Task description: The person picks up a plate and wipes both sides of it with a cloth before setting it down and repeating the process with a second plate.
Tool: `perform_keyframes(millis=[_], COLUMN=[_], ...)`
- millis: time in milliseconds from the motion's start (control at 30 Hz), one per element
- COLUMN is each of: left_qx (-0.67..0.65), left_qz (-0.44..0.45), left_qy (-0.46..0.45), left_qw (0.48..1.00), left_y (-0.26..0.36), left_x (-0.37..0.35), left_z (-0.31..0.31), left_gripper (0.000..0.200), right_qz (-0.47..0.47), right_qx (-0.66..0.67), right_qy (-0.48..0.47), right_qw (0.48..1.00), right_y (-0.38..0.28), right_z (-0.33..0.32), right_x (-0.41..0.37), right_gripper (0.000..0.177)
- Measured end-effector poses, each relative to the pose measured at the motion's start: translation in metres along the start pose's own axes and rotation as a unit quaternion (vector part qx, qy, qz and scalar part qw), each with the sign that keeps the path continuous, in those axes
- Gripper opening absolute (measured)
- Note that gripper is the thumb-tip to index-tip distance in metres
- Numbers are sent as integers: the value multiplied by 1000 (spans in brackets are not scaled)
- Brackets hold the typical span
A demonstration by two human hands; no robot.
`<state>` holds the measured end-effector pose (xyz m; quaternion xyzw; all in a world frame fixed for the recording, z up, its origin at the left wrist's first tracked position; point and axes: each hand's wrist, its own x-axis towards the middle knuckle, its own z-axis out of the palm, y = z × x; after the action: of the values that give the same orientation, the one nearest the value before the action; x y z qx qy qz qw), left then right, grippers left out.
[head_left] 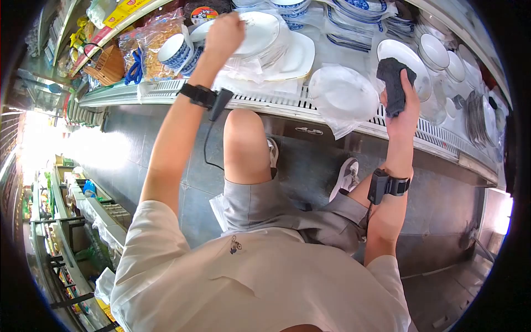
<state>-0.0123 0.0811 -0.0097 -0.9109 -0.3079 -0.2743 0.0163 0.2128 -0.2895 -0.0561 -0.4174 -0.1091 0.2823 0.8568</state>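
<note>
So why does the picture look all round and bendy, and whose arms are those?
The camera sits on a person's head and looks down, so you see their own shirt, knees and two bare arms. Its lens bends the edges. They crouch before a low shelf full of dishes. The left hand reaches up to a white plate; whether it grips is hidden. The right hand holds a dark cloth beside a plastic-wrapped plate. Blue-and-white bowls and a basket stand further left. Black bands sit on both wrists.

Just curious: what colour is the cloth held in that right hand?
Dark grey cloth, in the right hand; head view shows it best.
</note>
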Motion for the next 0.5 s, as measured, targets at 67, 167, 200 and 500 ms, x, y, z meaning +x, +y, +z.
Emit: perform_keyframes(millis=[67, 167, 200, 500], left_qx=[50, 135, 121, 80], left_qz=[-63, -71, -53, -95], left_qy=[-40, -100, -105, -126], left_qw=[996, 983, 986, 984], left_y=[-37, -98, -110, -128], left_x=[4, 4, 1, 4], left_z=[-13, 10, 17, 33], left_gripper=[25, 30, 30, 46], right_qz=[1, 13, 13, 6], right_qx=[-5, -2, -8, -40], right_qy=[7, 9, 6, 6], right_qw=[1000, 1000, 1000, 999], right_y=[2, 7, 7, 9], right_z=[2, 5, 6, 20], right_x=[1, 2, 2, -1], right_gripper=[28, 28, 28, 26])
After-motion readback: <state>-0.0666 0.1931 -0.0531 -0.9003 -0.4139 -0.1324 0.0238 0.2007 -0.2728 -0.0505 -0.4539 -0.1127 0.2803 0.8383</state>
